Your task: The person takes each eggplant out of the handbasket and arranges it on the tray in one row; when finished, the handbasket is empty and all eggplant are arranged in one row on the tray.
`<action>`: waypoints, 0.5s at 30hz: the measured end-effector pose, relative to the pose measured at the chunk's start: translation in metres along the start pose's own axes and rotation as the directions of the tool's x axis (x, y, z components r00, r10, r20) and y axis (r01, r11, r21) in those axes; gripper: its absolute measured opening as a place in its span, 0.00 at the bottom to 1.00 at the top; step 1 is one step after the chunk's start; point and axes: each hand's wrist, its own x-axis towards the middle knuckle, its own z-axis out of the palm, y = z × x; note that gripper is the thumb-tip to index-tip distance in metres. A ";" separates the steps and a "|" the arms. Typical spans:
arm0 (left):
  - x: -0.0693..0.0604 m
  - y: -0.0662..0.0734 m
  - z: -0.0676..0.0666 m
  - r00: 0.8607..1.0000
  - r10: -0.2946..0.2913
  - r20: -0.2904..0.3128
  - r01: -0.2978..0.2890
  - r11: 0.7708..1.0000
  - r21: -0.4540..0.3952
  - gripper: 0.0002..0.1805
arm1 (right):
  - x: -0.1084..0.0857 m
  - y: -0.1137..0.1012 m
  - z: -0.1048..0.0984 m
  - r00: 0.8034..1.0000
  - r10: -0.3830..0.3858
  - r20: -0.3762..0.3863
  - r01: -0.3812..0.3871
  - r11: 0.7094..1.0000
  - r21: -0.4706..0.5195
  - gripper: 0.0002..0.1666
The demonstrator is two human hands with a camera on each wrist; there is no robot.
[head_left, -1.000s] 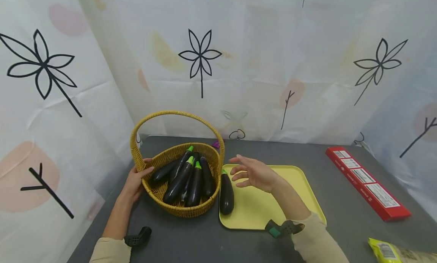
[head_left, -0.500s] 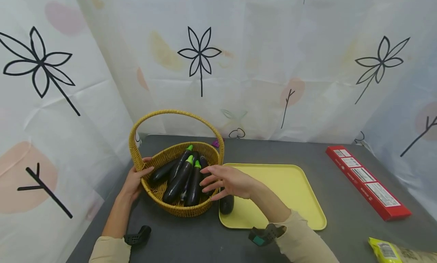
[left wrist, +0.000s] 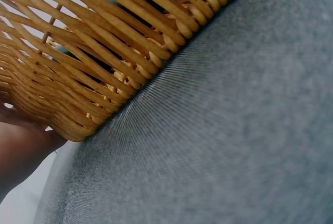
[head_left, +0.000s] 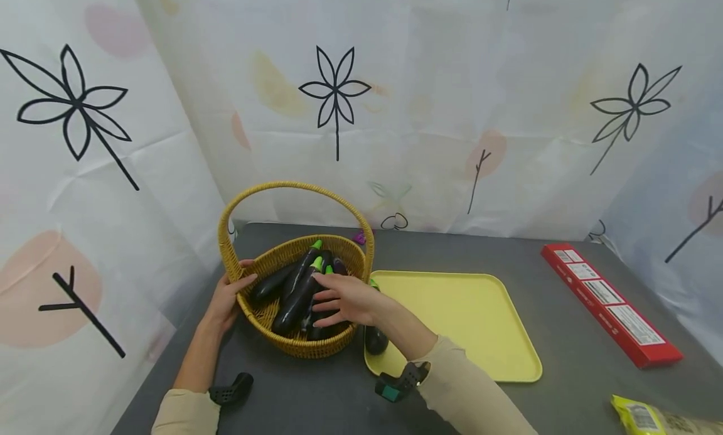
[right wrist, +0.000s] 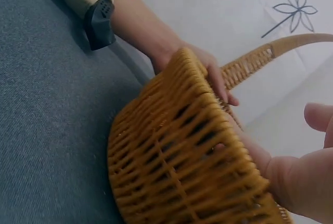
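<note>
A yellow woven basket [head_left: 316,350] with a tall arched handle stands at the left of the grey table, holding several dark eggplants [head_left: 294,306] with green stems. My left hand [head_left: 222,302] grips its left rim near the foot of the handle; in the left wrist view the hand [left wrist: 23,148] lies at the basket's side [left wrist: 78,62]. Over the basket's right part is my right hand [head_left: 350,300], fingers spread and relaxed above the eggplants, pinching nothing visible. Another eggplant [head_left: 375,339] lies on the yellow tray's left edge, partly hidden behind my right hand and wrist.
The yellow tray [head_left: 463,316] lies right of the basket. Farther right is a long red box [head_left: 610,303] with white labels, and a yellow packet [head_left: 641,416] is at the lower right corner. A small purple item [head_left: 359,237] sits behind the basket. Patterned cloth hangs around the table.
My right hand has moved left from above the tray, past the tray's eggplant, to over the basket. The left hand keeps its hold on the rim, and the basket stays in place.
</note>
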 end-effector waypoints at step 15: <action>0.000 0.000 0.002 1.000 -0.008 -0.019 0.008 1.000 0.021 0.11 | 0.028 0.008 0.025 0.989 -0.018 -0.149 0.001 0.994 -0.113 0.38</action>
